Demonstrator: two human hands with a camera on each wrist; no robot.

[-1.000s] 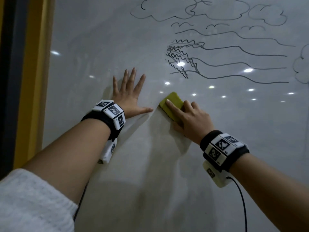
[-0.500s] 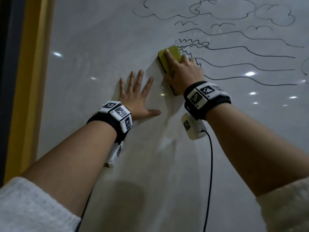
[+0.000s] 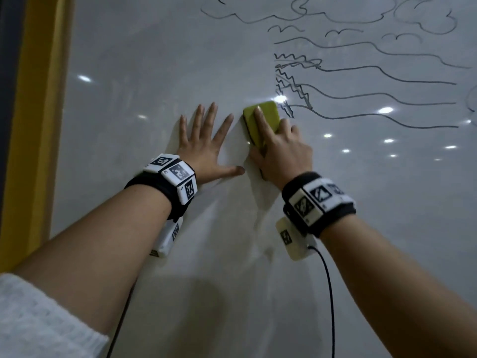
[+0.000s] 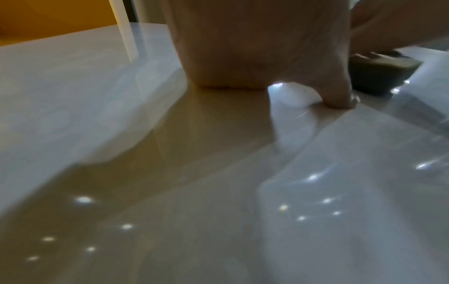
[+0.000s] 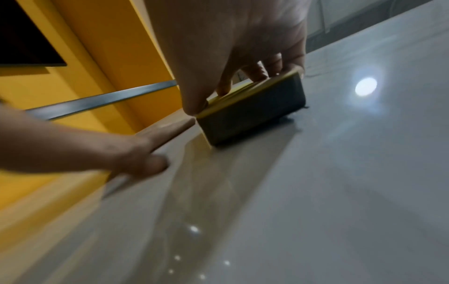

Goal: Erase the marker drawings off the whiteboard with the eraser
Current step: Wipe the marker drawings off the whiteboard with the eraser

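That eraser (image 3: 260, 120) looks light, stiff-backed and soft-faced, best pinched by its long edges as the right hand (image 3: 281, 151) does, left hand (image 3: 206, 151) splayed flat on the whiteboard (image 3: 129, 73).

Dim indoor light, ceiling-lamp glare spots across the glossy whiteboard (image 3: 154, 73), soft arm shadows, blurred wrist views.

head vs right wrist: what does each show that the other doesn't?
Head only: the marker drawings left on the whiteboard, wavy lines and cloud outlines up and right of the eraser, plus both wristbands.

Right wrist only: the eraser's dark pad face flat against the board, and a grey bar across the yellow frame.

Both: the right hand gripping the yellow-backed eraser, the left hand flat on the board beside it.
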